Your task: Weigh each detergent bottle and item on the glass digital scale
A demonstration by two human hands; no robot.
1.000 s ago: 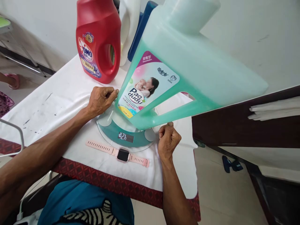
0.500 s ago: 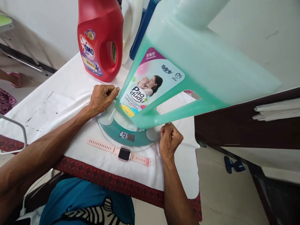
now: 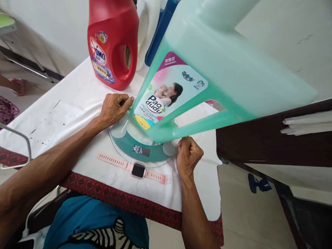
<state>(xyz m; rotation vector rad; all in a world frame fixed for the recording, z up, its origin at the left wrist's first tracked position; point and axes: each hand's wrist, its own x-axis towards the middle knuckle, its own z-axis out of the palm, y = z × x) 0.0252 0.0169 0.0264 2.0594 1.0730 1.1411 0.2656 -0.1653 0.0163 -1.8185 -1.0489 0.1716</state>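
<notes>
A large green-tinted translucent Pao dudu soap jug (image 3: pixel 197 86) stands upright on a round glass scale (image 3: pixel 124 145) with a teal front band. Beside the jug's lower left, my left hand (image 3: pixel 115 109) rests with its fingers curled in and the thumb tip close to the jug. My right hand (image 3: pixel 188 155) is a closed fist at the scale's right rim, just below the jug's handle side. In neither hand can I see a thing held. The scale's digital display (image 3: pixel 141 150) is lit. A pink-strapped smartwatch (image 3: pixel 138 170) lies flat in front of the scale.
Behind my left hand stands a red OMO detergent bottle (image 3: pixel 111 45). White and blue containers (image 3: pixel 158 34) are partly hidden at the back. A white cloth (image 3: pixel 62 114) covers the table. Dark blue slippers (image 3: pixel 259 183) lie on the floor; another person's foot (image 3: pixel 17 86) shows at left.
The digits on the scale's display have changed. The whole view has shifted very slightly. My hands, the jug and the watch hold their places.
</notes>
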